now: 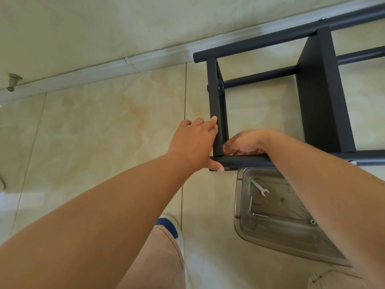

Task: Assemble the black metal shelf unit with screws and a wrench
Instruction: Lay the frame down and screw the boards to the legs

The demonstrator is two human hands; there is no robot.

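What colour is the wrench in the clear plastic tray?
Silver wrench, seen best in the head view.

Shelf frame lies on the floor by the wall, tray just in front of it, wrench and screws inside the tray.

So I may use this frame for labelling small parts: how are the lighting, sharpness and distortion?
Head view: soft, even daylight with faint shadows; a pale glare patch on the floor tiles at the left edge. Wide-angle bending curves the baseboard and stretches the forearms. The wrench in the clear plastic tray reads sharply, as do the left hand and right hand on the black shelf frame.
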